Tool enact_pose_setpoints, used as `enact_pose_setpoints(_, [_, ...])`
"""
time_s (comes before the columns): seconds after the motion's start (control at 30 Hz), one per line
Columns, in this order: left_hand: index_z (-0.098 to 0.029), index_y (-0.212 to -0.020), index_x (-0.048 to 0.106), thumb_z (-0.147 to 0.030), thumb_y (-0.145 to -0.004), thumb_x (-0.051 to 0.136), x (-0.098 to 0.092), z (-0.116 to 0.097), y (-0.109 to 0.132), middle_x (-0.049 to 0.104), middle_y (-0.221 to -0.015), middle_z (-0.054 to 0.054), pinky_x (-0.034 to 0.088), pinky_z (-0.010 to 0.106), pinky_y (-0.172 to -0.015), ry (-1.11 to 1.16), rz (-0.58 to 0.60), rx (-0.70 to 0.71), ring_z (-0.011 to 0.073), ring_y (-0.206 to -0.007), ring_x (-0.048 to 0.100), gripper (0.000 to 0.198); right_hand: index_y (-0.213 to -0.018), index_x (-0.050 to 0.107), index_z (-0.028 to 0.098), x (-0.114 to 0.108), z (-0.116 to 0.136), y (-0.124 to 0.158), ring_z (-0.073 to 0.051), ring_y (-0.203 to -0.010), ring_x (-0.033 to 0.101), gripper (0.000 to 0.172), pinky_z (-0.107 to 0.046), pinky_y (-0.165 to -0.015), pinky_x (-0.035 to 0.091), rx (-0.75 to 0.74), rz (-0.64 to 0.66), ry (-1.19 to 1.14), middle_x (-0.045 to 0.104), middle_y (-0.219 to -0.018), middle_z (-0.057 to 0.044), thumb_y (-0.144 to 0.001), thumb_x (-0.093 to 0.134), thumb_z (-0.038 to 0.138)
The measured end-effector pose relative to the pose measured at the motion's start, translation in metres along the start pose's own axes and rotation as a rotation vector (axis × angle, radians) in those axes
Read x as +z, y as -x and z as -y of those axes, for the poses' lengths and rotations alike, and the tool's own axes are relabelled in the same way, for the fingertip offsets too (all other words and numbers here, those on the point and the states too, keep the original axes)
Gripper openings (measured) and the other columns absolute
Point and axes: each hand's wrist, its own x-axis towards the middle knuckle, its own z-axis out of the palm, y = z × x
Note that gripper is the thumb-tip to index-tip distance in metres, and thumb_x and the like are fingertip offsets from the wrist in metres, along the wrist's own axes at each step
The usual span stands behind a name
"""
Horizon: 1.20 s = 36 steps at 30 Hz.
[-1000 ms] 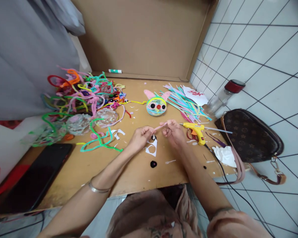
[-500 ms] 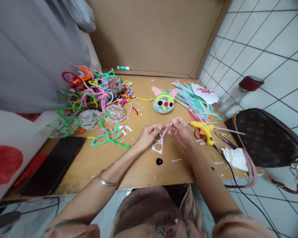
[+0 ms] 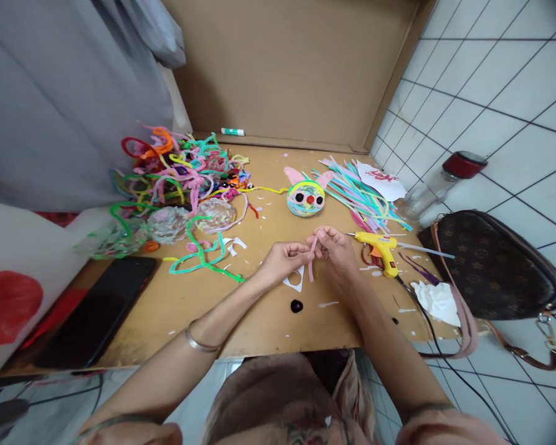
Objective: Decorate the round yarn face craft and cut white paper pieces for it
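Observation:
A short pink pipe cleaner point(image 3: 311, 271) is pinched between my two hands, its lower end hanging down. My left hand point(image 3: 285, 259) grips it with closed fingers from the left. The fingers of my right hand point(image 3: 333, 247) are closed on its upper part. Under the hands lies a white paper scrap point(image 3: 294, 279) with a round hole cut in it. Nearer to me sits a small black coil point(image 3: 296, 306). Beyond the hands stands a round animal head point(image 3: 306, 207) with pink ears, black eyes and a red nose.
A yellow glue gun point(image 3: 380, 247) lies right of my right hand, its cord point(image 3: 429, 315) running off the table. Loose pipe cleaners point(image 3: 361, 191) lie at the back right, a tangled heap point(image 3: 185, 167) at the left. A phone point(image 3: 99, 312), bottle point(image 3: 445, 179) and brown bag point(image 3: 495, 262) flank the work.
My left hand has moved slightly right and down, closer to my right hand. The pink pipe cleaner now hangs more upright between the fingers. The view has shifted a little.

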Motion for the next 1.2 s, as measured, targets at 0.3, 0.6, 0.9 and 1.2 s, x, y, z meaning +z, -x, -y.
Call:
enact_pose_setpoints(0.3, [-0.016,-0.071,0.063,-0.045,-0.083,0.061,-0.001,-0.013,0.005,0.06,-0.057,-0.001,0.03,0.021,-0.05,-0.183,-0.009,0.134,0.008,-0.049,0.04,0.032,-0.072,0.063,0.019,0.003,-0.004,0.001,-0.006,-0.042,0.045,0.039,-0.019,-0.043,0.032,-0.059,-0.064,-0.019,0.07,-0.061,0.0,-0.063,0.086,0.049])
enact_pose_setpoints(0.6, [-0.017,-0.071,0.059,-0.045,-0.084,0.061,-0.006,-0.011,-0.001,0.062,-0.06,0.0,0.041,0.023,-0.056,-0.073,-0.068,0.219,0.0113,-0.054,0.055,0.031,-0.076,0.06,0.019,0.021,-0.013,-0.014,-0.007,-0.047,0.05,0.034,-0.019,-0.046,0.041,-0.181,-0.206,-0.134,0.073,-0.071,-0.002,-0.067,0.083,0.042])
enact_pose_setpoints(0.9, [-0.017,-0.073,0.058,-0.025,-0.087,0.059,-0.048,-0.034,-0.04,0.065,-0.076,0.001,0.041,0.02,-0.061,0.415,-0.612,0.323,0.0092,-0.063,0.054,0.016,-0.106,0.054,0.024,-0.023,-0.008,-0.069,-0.017,-0.095,0.064,0.059,-0.033,-0.083,0.056,-0.321,-0.564,0.214,0.064,-0.113,-0.006,-0.053,0.079,0.023])
enact_pose_setpoints(1.2, [-0.018,-0.068,0.055,-0.018,-0.09,0.056,-0.053,-0.011,-0.114,0.066,-0.077,0.002,0.045,0.027,-0.079,0.263,-0.64,0.314,0.016,-0.083,0.061,0.022,-0.127,0.052,0.022,-0.022,-0.024,-0.107,-0.036,-0.129,0.056,0.097,-0.055,-0.102,0.051,-0.202,-0.229,0.285,0.06,-0.137,-0.014,-0.036,0.087,0.021])
